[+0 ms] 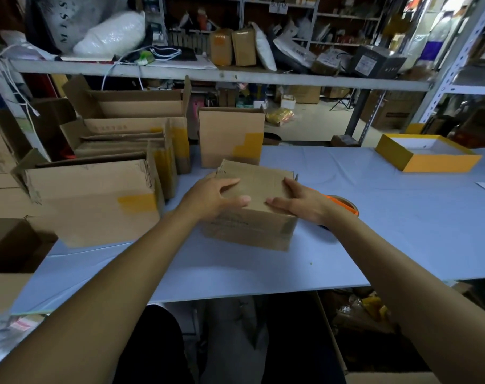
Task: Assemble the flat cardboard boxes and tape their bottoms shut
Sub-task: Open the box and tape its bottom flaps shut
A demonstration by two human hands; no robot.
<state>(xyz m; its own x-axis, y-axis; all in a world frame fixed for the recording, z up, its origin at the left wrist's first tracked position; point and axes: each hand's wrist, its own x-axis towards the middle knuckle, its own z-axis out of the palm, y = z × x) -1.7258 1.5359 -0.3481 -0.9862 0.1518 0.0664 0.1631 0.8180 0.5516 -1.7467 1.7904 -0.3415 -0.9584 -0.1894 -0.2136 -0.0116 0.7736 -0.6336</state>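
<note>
Pressing down on the folded flaps of a cardboard box [252, 206], the left hand [213, 196] and right hand [302, 202] lie flat on its top, thumbs nearly meeting at the near edge and fingers [227, 184] held together and extended, not gripping anything. That box stands on the pale blue desk [374, 217] about midway between its left and right edges, with an orange tape roll [343, 205] just beside it behind the right wrist. Assembled boxes [97, 200] with yellow tape crowd the desk's left side, one upright box [231, 135] stands at the far edge, and a yellow tray [427, 153] sits near the far right corner.
</note>
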